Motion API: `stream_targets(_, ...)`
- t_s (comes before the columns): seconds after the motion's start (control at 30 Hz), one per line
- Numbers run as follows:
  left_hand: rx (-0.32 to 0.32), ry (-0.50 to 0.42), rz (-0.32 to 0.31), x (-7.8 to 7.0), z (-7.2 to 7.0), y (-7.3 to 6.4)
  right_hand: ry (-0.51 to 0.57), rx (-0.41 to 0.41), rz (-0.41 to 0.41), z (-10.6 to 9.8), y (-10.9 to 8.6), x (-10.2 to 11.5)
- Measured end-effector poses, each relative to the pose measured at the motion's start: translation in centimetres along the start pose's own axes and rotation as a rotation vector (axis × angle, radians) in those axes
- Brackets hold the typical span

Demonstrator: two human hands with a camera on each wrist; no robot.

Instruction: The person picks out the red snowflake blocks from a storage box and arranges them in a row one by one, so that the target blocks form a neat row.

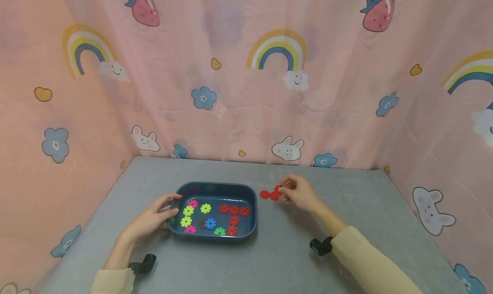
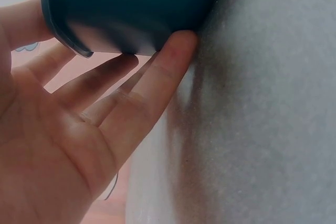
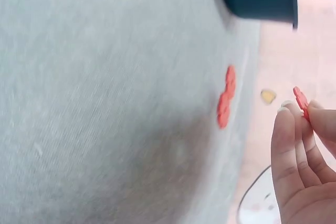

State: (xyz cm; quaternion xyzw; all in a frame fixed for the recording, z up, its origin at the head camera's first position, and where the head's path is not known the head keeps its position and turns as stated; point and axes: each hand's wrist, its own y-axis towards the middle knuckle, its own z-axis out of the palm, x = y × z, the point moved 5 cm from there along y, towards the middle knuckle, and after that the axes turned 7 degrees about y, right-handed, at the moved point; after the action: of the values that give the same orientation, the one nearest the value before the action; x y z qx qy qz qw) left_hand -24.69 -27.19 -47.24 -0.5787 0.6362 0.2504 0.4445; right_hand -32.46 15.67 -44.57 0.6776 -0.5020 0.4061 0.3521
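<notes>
A dark blue rectangular tray (image 1: 213,238) stands on the table, and my left hand (image 1: 155,215) grips its left end. In the left wrist view, fingers lie along the tray's outer wall (image 2: 131,9). Small notched plastic discs are in the tray: a red disc group (image 1: 234,220) at right, yellow discs (image 1: 186,221) and pink discs at left, a blue disc (image 1: 210,224) overlapping a brown one, and a green disc (image 1: 219,231). Right of the tray, my right hand (image 1: 302,194) pinches a red disc (image 3: 301,100) above two red discs (image 3: 223,109) on the table.
The grey table (image 1: 285,259) meets a pink patterned curtain (image 1: 239,127) at its back and sides. A black wrist device (image 1: 143,264) is by the left sleeve, another black device (image 1: 320,246) by the right sleeve.
</notes>
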Motion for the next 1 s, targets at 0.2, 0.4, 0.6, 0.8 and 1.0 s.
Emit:
stream_targets(0.2,0.002,-0.008,-0.003,0.1,0.0,0.0,-0.031,-0.023,0.061,-0.8,0.6,-2.1)
stream_targets(0.4,0.004,-0.011,-0.006,0.2,-0.1,0.1,-0.041,-0.017,0.11,-0.8,0.9,-3.3)
stream_targets(0.6,0.005,-0.004,-0.005,0.2,0.0,0.1,-0.053,-0.006,0.177,-0.3,1.1,-4.1)
stream_targets(0.8,0.006,-0.012,-0.003,0.3,0.0,0.2,-0.091,-0.023,0.194,-0.2,1.4,-4.6)
stream_targets(1.0,0.003,-0.009,0.0,0.4,-0.1,0.2,-0.134,-0.048,0.181,-0.2,1.6,-4.5)
